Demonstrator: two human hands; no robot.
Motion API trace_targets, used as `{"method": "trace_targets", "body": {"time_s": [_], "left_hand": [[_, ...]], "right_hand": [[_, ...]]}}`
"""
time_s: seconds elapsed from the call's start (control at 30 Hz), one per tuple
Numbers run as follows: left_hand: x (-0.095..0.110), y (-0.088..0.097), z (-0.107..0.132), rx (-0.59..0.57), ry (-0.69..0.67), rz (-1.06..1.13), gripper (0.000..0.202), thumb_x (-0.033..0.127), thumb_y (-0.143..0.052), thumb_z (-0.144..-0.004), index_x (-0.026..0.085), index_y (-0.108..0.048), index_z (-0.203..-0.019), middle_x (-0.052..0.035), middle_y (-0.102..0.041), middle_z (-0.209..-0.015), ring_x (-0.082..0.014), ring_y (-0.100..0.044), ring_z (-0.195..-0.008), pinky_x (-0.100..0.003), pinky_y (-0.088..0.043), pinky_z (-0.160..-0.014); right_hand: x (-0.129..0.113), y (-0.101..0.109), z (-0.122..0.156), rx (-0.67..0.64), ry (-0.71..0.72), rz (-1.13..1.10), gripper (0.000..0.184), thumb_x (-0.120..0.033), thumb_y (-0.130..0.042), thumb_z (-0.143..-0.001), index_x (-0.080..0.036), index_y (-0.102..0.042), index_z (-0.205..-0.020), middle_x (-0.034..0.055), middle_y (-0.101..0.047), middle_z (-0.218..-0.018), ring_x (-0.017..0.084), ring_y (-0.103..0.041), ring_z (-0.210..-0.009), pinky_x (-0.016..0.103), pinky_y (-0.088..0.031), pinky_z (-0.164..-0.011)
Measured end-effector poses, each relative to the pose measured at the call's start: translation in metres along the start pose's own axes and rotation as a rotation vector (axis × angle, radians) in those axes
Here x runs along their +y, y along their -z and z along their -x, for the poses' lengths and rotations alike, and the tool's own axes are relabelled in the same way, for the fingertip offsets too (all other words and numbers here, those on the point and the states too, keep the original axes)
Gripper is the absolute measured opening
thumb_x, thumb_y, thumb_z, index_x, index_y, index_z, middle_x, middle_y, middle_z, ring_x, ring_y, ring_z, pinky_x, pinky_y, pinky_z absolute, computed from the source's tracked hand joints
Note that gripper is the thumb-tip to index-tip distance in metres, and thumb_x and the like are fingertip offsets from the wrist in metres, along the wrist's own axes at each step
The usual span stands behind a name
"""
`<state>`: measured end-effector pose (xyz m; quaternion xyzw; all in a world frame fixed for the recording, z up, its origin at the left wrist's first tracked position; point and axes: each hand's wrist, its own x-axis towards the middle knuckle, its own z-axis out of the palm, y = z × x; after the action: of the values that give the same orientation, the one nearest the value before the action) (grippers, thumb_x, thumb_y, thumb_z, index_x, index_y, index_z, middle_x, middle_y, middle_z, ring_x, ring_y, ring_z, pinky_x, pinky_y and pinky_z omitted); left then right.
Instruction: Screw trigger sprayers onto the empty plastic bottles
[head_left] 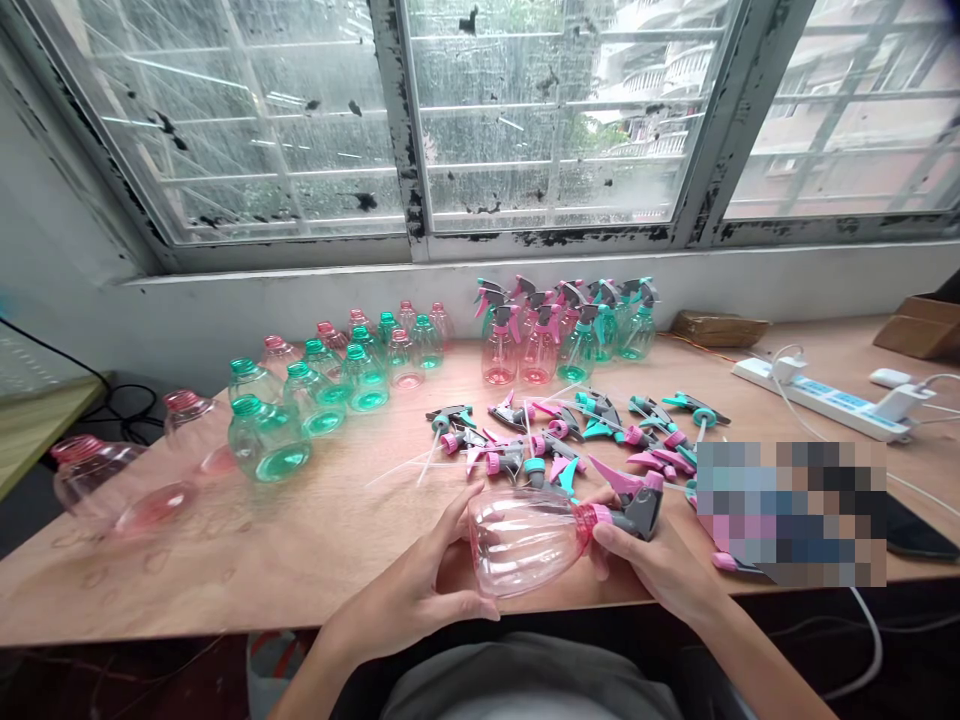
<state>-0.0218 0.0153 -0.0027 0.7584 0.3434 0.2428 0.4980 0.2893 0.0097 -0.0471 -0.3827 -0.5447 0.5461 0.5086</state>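
Note:
A clear pink spray bottle (525,540) lies on its side between my hands, above the table's front edge. My left hand (442,575) wraps round its base end. At the neck, my right hand (645,555) has its thumb and fingers closed on the pink collar (592,516) of the grey and pink trigger head (637,505). The head sits against the bottle's mouth; whether its threads are fully engaged I cannot tell. Just beyond the bottle is a pile of loose pink, teal and grey trigger heads (555,430), some with thin white tubes.
Open pink and green bottles (367,375) stand at the left. Several bottles with heads fitted (540,345) stand by the wall. At the right are a white power strip (825,395), a brown package (718,328), a cardboard box (919,325), cables and a dark phone-like slab (919,528) beside a blurred patch.

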Motion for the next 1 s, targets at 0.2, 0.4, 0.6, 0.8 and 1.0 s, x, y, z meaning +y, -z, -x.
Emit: {"method": "trace_targets", "body": {"time_s": [0.2,0.4,0.6,0.8,1.0], "left_hand": [[0.0038,0.0008,0.0003,-0.001,0.014,-0.049,0.112,0.024,-0.081,-0.087,0.042,-0.003,-0.165,-0.0021,-0.004,-0.177,-0.0341,-0.017,-0.161,-0.055,-0.025,-0.129],[0.0052,0.0002,0.0003,0.009,0.019,-0.067,0.11,0.022,-0.082,-0.086,0.04,-0.007,-0.165,-0.0033,-0.004,-0.177,-0.0338,-0.019,-0.16,-0.053,-0.026,-0.129],[0.0075,0.0007,0.0009,-0.008,-0.012,-0.093,0.106,0.014,-0.075,-0.09,0.04,-0.004,-0.165,-0.0036,0.0,-0.177,-0.03,-0.021,-0.16,-0.051,-0.023,-0.13],[0.0063,0.001,0.0013,0.003,-0.008,-0.119,0.102,0.014,-0.072,-0.092,0.037,-0.005,-0.166,-0.0065,-0.01,-0.177,-0.0315,-0.028,-0.158,-0.05,-0.027,-0.129],[0.0062,0.0005,0.0017,0.014,-0.01,-0.111,0.1,0.012,-0.069,-0.091,0.038,-0.007,-0.165,-0.007,-0.019,-0.175,-0.0319,-0.035,-0.154,-0.05,-0.03,-0.127]], "right_hand": [[0.0006,0.001,0.0013,0.014,-0.009,-0.002,0.036,-0.052,-0.08,-0.088,-0.019,-0.067,-0.086,-0.0004,-0.068,-0.06,0.017,-0.06,-0.055,0.031,-0.043,-0.058],[0.0,0.0012,0.0004,0.039,-0.031,-0.025,0.037,-0.053,-0.083,-0.084,-0.019,-0.068,-0.087,-0.0007,-0.067,-0.062,0.019,-0.06,-0.055,0.032,-0.046,-0.057],[0.0,0.0008,-0.0002,0.03,-0.026,-0.023,0.035,-0.051,-0.081,-0.087,-0.019,-0.068,-0.09,-0.0011,-0.068,-0.062,0.017,-0.061,-0.055,0.031,-0.045,-0.058],[-0.0008,-0.0004,-0.0004,-0.002,-0.019,-0.005,0.033,-0.049,-0.08,-0.089,-0.018,-0.069,-0.094,-0.0009,-0.069,-0.058,0.017,-0.06,-0.055,0.029,-0.044,-0.059],[-0.0025,-0.0014,-0.0001,-0.003,-0.024,0.018,0.035,-0.05,-0.08,-0.088,-0.018,-0.068,-0.084,0.0006,-0.069,-0.059,0.017,-0.06,-0.055,0.03,-0.044,-0.059]]}}
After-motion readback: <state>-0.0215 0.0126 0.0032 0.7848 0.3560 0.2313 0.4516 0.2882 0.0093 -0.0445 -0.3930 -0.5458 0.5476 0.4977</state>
